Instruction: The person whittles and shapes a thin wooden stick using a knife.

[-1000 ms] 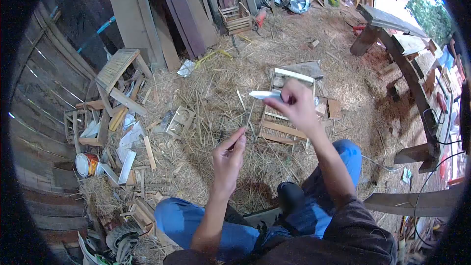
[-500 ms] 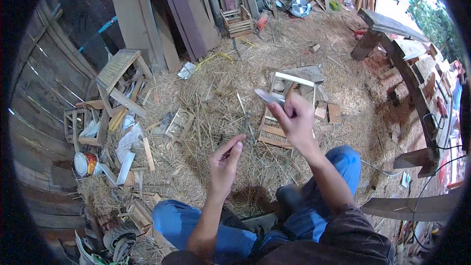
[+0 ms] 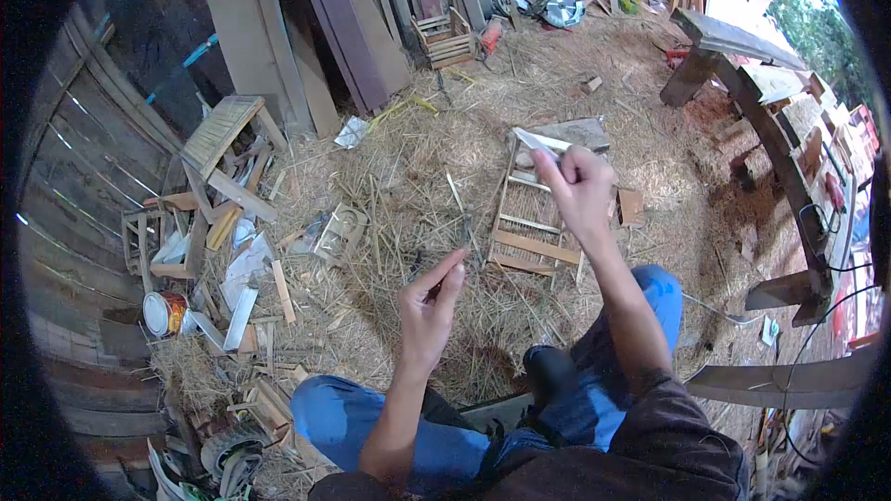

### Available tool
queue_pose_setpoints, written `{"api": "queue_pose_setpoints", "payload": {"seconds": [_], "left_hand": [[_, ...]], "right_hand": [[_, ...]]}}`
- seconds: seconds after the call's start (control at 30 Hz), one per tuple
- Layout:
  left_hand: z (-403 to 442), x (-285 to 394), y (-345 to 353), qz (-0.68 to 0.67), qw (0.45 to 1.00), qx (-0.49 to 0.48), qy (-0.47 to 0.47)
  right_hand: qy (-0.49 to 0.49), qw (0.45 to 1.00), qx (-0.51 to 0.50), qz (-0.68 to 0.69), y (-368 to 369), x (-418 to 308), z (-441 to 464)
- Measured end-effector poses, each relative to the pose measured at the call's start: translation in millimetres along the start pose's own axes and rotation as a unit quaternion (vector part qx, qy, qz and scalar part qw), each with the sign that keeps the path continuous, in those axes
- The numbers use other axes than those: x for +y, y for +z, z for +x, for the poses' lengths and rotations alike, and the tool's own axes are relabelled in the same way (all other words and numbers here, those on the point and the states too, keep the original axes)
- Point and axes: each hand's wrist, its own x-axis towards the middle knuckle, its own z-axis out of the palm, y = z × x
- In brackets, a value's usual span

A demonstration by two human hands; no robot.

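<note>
My right hand [image 3: 583, 190] is closed around a knife, its handle hidden in the fist. The pale blade of the knife [image 3: 533, 140] points up and left. Below that hand, a slatted wooden frame [image 3: 538, 248] lies on the straw-covered ground. Lower and to the left, my left hand [image 3: 431, 306] is closed in a pinch, thumb against fingertips. Whatever it pinches is too small to make out. Just beyond its fingertips a thin pale strip [image 3: 453, 189] shows against the straw; I cannot tell whether the hand touches it.
On the left stand a small slatted wooden stool [image 3: 223, 125], offcuts and a tin can [image 3: 164, 314]. A wooden crate [image 3: 444, 40] and a circular saw [image 3: 560, 7] are at the back. A heavy timber bench [image 3: 775, 130] runs along the right, with a black cable [image 3: 806, 353] hanging down.
My right hand has moved away from me and slightly right with the knife, uncovering more of the slatted frame. My left hand stays pinched, barely shifted.
</note>
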Motion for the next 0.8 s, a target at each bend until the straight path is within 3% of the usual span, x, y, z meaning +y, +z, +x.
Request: {"api": "queue_pose_setpoints", "payload": {"seconds": [0.03,0.13,0.2,0.23,0.3,0.37,0.43,0.53,0.63,0.8], "left_hand": [[-1,0,-2,-0.008,1.000,0.003,-0.006],[9,-2,-5,-0.043,0.999,0.024,-0.003],[14,-23,-6,-0.046,0.997,0.056,0.005],[13,-23,-5,-0.041,0.998,0.038,0.032],[9,-16,-2,-0.012,0.999,0.011,0.030],[2,-6,0,-0.003,1.000,0.002,-0.001],[0,5,3,-0.036,0.999,0.003,-0.004],[3,6,-5,-0.010,1.000,0.021,0.004],[10,-7,-6,-0.017,0.999,0.039,-0.006],[7,-10,4,0.032,0.999,0.012,0.022]], "right_hand": [[0.026,0.999,0.018,-0.023,-3,1,7],[-0.096,0.995,-0.020,0.005,9,-22,-20],[-0.102,0.982,-0.094,0.127,20,-49,-38],[-0.153,0.972,-0.152,0.089,16,-59,-43],[-0.222,0.964,-0.132,0.069,18,-63,-40],[-0.109,0.989,-0.055,0.086,22,-32,-22],[0.081,0.992,0.015,0.096,18,3,3],[0.004,0.999,0.001,0.054,4,-8,-3],[-0.010,0.990,-0.081,0.116,9,-49,-21],[0.158,0.942,-0.156,0.251,6,-46,-9]]}}
